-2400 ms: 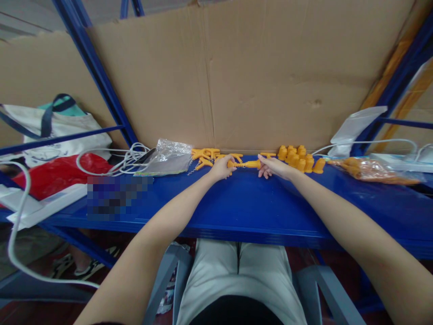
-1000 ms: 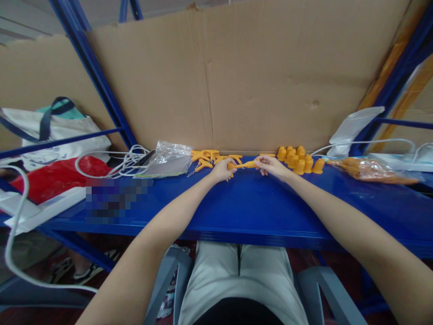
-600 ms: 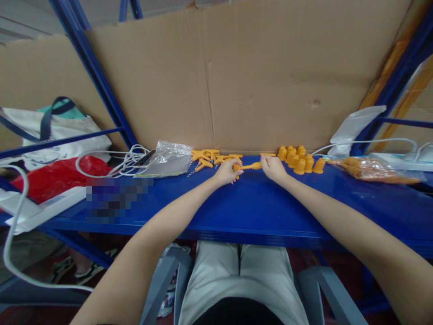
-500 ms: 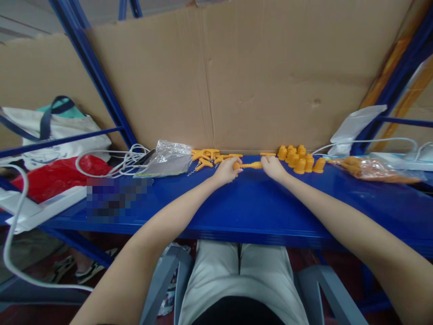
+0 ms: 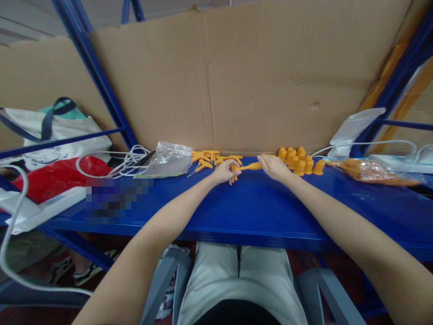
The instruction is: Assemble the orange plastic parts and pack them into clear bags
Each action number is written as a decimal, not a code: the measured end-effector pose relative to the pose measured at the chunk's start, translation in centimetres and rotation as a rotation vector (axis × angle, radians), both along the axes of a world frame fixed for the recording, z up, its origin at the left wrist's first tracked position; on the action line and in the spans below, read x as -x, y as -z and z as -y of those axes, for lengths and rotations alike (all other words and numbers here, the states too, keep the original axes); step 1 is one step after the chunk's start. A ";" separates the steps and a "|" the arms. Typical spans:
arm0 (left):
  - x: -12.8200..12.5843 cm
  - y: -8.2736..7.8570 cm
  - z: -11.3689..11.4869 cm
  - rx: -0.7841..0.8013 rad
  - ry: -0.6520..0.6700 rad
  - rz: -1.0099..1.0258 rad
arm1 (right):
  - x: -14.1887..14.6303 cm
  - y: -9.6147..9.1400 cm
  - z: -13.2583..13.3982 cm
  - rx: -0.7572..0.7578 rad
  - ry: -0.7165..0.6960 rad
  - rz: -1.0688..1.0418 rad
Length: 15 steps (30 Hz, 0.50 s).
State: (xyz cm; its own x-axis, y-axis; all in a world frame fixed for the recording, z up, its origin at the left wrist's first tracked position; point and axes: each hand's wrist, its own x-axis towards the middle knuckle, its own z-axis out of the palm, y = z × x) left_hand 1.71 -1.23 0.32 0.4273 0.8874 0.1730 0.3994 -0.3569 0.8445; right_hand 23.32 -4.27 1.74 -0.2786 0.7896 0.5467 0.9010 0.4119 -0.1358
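My left hand (image 5: 226, 172) pinches the left end of an orange plastic rod-like piece (image 5: 252, 166), above the blue table. Its shaft is narrow near the left fingers and thicker toward the right. My right hand (image 5: 274, 167) is closed around the right end, and its fingers hide that part. Just left of my left hand lie several orange branched pieces (image 5: 204, 163), some with thin metal spirals like corkscrews. Beside my right hand stand several orange cup-shaped pieces (image 5: 299, 167) in a group.
On the blue table (image 5: 237, 212), a clear plastic bag (image 5: 165, 160) and white cables (image 5: 131, 162) lie left. A bag of orange parts (image 5: 375, 171) is at right. A cardboard sheet (image 5: 237, 81) stands behind. A red bag (image 5: 64, 176) and tote bag (image 5: 64, 131) are farther left.
My left fingers have shifted, and the orange end in them now points downward. My right hand has moved slightly, covering the orange strip seen behind it before.
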 end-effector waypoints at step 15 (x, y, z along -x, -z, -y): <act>-0.5 -1.0 1.5 -0.145 -0.129 -0.117 | 1.4 0.4 -0.6 0.548 0.012 -0.759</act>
State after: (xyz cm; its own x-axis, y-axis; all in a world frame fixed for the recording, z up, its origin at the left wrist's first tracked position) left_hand 2.24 -2.72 1.32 0.3368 0.9053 0.2586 0.5416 -0.4110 0.7333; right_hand 21.96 -3.70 1.38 0.0105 0.9915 0.1298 0.4952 0.1076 -0.8621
